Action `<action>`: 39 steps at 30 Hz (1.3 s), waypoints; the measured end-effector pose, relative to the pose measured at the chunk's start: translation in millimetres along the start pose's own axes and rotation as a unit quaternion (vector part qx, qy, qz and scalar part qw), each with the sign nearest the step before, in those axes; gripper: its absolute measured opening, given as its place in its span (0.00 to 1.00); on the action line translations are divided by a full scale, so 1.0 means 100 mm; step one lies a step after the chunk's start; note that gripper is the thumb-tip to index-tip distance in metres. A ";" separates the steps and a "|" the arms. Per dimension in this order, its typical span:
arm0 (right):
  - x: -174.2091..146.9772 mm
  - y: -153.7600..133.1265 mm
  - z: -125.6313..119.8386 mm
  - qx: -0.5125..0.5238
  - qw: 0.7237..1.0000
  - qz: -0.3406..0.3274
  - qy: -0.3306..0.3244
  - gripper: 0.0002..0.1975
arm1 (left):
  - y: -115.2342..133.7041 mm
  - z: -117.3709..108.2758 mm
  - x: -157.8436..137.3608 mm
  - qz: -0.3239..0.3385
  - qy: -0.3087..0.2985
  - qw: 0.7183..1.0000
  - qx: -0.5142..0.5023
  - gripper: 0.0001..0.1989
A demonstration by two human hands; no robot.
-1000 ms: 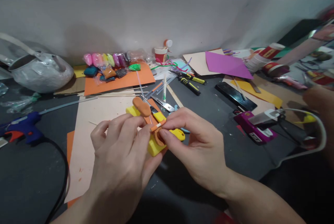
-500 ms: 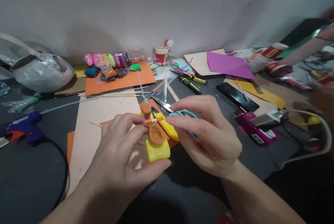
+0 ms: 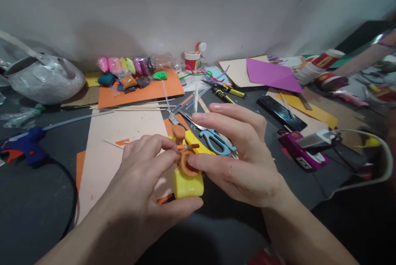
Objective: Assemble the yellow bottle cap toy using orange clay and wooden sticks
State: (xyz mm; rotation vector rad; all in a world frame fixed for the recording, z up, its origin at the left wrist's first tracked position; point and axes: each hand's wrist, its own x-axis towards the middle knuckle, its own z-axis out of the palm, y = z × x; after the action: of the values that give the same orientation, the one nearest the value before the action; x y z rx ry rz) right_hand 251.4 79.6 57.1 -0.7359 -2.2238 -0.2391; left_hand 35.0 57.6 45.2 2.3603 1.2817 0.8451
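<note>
Standing by, looking over the table. Left hand (image 3: 147, 170) curled partway closed around a small yellow-and-orange model, thumb along its near side, fingertips beside a thin orange stick (image 3: 192, 147). The model's yellow block (image 3: 189, 184) sits near the thumb, raised toward the middle of the scene; a hollowed orange piece (image 3: 185, 165) rests against its far side. Right hand (image 3: 244, 155) half spread, gripping nothing that I can see; one digit touches the hollowed piece, upper fingers lifted apart.

Risks, my judgement: the orange looks soft, so a hard push from that digit could dent its rim. If the left fingertips slacken, the stick could tilt or drop. Scissors (image 3: 218, 142) and a yellow cutter (image 3: 202, 144) lie just beyond; a careless right-hand sweep might catch the handles.
</note>
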 end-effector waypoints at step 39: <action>0.05 -0.37 0.14 0.553 0.694 0.460 -0.029 0.11 | 0.05 -0.31 0.05 -0.073 0.005 0.974 -0.214 0.23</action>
State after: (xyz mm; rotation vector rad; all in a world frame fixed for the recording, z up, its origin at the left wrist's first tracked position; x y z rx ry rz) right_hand 218.5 56.6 53.3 -0.9728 -1.3272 1.4924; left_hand 19.9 59.1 73.6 1.9041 1.1261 0.9737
